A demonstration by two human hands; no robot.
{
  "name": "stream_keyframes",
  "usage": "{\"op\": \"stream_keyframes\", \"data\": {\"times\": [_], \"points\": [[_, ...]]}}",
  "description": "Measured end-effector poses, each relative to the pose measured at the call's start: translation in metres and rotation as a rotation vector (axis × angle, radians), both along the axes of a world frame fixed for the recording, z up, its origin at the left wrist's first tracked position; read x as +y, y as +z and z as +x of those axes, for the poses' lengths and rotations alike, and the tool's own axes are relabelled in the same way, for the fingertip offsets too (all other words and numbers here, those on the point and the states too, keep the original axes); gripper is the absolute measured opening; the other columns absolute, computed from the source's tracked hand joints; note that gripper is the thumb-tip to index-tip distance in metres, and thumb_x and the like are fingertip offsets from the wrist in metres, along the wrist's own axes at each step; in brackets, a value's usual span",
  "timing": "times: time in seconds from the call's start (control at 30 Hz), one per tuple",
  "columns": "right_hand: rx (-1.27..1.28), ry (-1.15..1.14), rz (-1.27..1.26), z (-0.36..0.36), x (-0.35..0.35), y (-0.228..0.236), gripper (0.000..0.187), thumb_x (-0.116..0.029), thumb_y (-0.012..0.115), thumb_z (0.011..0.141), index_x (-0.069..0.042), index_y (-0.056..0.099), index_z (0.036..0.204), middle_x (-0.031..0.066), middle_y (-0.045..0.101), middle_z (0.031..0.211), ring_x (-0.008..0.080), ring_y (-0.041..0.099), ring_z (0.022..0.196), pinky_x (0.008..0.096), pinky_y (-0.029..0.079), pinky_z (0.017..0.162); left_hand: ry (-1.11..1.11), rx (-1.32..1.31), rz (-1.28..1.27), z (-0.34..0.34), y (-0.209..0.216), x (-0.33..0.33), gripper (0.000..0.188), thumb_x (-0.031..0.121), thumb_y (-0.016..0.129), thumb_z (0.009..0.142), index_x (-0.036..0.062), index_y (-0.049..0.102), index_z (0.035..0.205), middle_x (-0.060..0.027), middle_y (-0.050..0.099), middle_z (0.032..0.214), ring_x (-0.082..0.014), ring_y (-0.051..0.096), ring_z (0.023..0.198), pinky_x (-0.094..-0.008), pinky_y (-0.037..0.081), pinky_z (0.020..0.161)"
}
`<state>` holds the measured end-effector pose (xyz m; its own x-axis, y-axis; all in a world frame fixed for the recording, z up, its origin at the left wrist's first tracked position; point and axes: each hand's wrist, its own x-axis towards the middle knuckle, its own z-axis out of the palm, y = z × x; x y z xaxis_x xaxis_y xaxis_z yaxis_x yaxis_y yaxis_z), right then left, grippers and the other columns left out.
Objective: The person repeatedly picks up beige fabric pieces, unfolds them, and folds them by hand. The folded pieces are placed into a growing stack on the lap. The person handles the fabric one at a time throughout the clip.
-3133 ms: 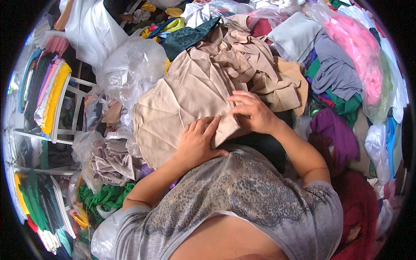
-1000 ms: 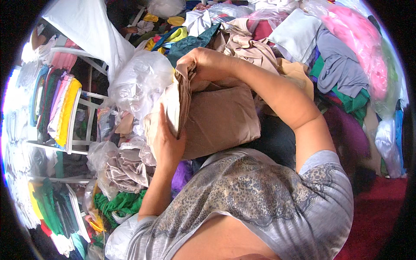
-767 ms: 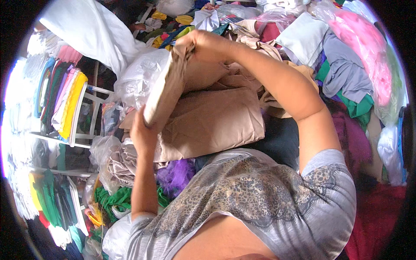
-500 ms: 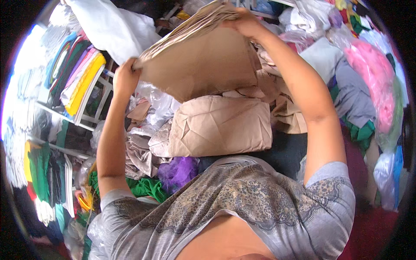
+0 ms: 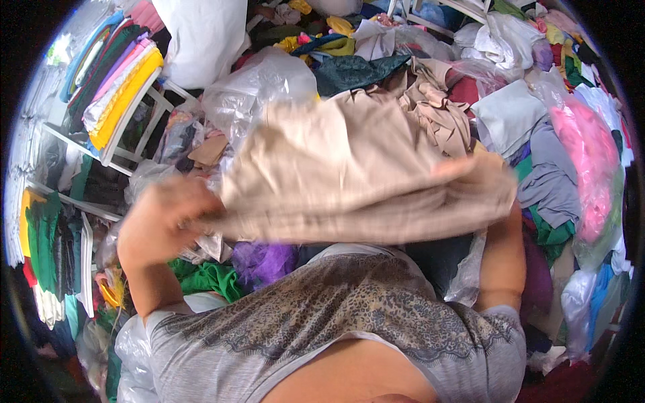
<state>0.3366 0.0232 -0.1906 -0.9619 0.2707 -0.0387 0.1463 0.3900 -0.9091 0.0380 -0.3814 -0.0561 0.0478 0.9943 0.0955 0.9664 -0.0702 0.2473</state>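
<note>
fingers (image 5: 455,166) on beige cloth (image 5: 329,158)

1. beige cloth (image 5: 336,161), middle.
2. grey shirt (image 5: 342,302), near, with brown-and-black leopard spots and dark lace-like trim.
3. purple mesh (image 5: 265,264) and green cloth (image 5: 213,280), near left.
4. yellow folded fabric (image 5: 129,104), left.
5. dark teal cloth (image 5: 356,72), far.
6. pink bundle (image 5: 583,161), right; beside it, blue-grey cloth (image 5: 549,176).

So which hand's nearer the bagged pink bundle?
Right. The right hand is left of the pink bundle; the left hand is farther left, at the left end of the beige cloth.
</note>
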Motion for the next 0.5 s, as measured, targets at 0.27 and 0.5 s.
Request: {"op": "stream_keyframes", "data": {"times": [0.27, 0.5], "points": [[-0.07, 0.273, -0.137, 0.06, -0.047, -0.075, 0.029, -0.011, 0.073, 0.079, 0.002, 0.069, 0.105, 0.0118, 0.072, 0.109, 0.024, 0.068, 0.102, 0.0343, 0.051, 0.091, -0.156, -0.652, -0.645, 0.016, -0.076, 0.005, 0.039, 0.011, 0.075, 0.072, 0.0033, 0.066, 0.11, -0.0145, 0.069, 0.098, -0.0355, 0.067, 0.091, -0.0404, 0.054, 0.078], [0.17, -0.361, -0.752, 0.002, -0.02, -0.11, 0.053, -0.015, 0.073, 0.087, 0.001, 0.054, 0.134, 0.0093, 0.067, 0.122, 0.0235, 0.066, 0.109, 0.0375, 0.052, 0.098, 0.385, -1.335, -0.077, -0.068, -0.126, 0.068, 0.038, 0.022, 0.074, 0.085, 0.0073, 0.064, 0.118, -0.004, 0.068, 0.108, -0.0173, 0.065, 0.1, -0.0346, 0.053, 0.087]]}}
